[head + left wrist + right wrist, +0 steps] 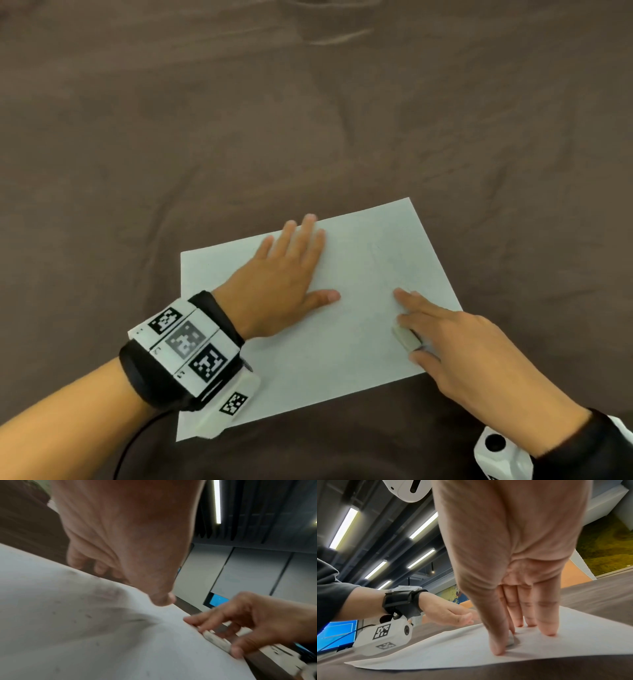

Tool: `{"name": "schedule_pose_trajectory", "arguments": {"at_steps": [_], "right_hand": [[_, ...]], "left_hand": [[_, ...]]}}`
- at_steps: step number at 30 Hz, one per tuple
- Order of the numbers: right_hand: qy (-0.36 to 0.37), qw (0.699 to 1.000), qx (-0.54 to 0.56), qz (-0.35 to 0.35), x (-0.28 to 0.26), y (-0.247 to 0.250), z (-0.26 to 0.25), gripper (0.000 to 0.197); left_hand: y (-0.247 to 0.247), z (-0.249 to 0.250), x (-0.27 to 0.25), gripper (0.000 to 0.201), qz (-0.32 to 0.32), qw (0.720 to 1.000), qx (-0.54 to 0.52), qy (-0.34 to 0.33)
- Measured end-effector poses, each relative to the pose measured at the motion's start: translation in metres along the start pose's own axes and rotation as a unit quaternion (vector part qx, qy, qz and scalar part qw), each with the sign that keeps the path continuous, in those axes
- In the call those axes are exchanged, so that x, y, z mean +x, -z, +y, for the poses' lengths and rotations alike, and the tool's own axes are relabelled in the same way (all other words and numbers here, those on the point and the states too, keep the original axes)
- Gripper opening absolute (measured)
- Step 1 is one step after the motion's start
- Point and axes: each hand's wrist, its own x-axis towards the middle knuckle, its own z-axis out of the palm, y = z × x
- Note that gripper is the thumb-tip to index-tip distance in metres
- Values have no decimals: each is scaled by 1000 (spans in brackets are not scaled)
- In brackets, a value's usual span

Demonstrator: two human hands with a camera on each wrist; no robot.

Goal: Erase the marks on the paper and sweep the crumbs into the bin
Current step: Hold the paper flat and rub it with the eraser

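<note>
The paper [342, 342] under my palms was thin, matt and white, rippling slightly. It lay on soft, creased brown cloth [308, 120]. My eraser [406, 337] looked dull, smudged rubber.

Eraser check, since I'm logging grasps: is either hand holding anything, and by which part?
The right hand pinches the eraser by its long sides, against the paper. The left hand holds nothing; it presses flat on the paper.

Head looks down; wrists low, close; all share paper [342, 308].
</note>
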Motion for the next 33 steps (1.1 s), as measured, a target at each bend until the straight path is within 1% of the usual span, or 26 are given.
{"name": "schedule_pose_trajectory", "arguments": {"at_steps": [2, 3, 4, 5, 7, 8, 10, 12, 14, 17, 19, 22, 25, 27, 30, 33], "right_hand": [[3, 1000, 14, 9, 0, 0, 1, 43], [5, 999, 29, 15, 0, -1, 3, 41], [7, 999, 48, 22, -1, -1, 5, 41], [7, 997, 73, 28, -3, -2, 7, 43], [-9, 988, 150, 46, -4, 4, 12, 47], [-17, 979, 192, 66, -4, 10, 13, 46], [-16, 969, 218, 114, 2, 25, 15, 42], [-12, 963, 220, 153, 15, 44, 15, 41], [-7, 958, 245, 152, 34, 61, 15, 37], [7, 955, 268, 130, 68, 74, 15, 32], [18, 958, 262, 118, 91, 74, 10, 28], [39, 962, 244, 118, 116, 68, -3, 15], [81, 971, 186, 127, 132, 59, -14, 6], [99, 978, 133, 127, 140, 57, -16, 7], [87, 987, 33, 132, 144, 61, -10, 13], [84, 991, -19, 106, 140, 60, -11, 13]], "left_hand": [[-1, 13, -2, 83, -8, 996, 28, -81], [-1, 17, -4, 75, -16, 995, 33, -90], [-2, 17, -5, 71, -17, 997, 26, -72], [0, 14, -5, 70, -1, 999, 14, -39], [2, 5, -3, 70, 57, 998, -15, 13], [4, 1, -2, 70, 80, 996, -32, 25], [3, -3, 0, 68, 102, 992, -63, 27], [2, -6, 1, 67, 104, 991, -79, 17], [3, -11, 1, 65, 101, 991, -86, 5], [8, -13, 3, 61, 84, 993, -80, -7], [10, -10, 4, 59, 70, 996, -63, -10], [12, -6, 6, 61, 48, 999, -24, -9], [12, -3, 7, 63, 35, 999, -2, -6], [12, -3, 8, 65, 33, 999, 4, -8], [9, -3, 8, 67, 29, 1000, 9, -6], [7, 0, 10, 68, 18, 1000, 13, -3]]}}
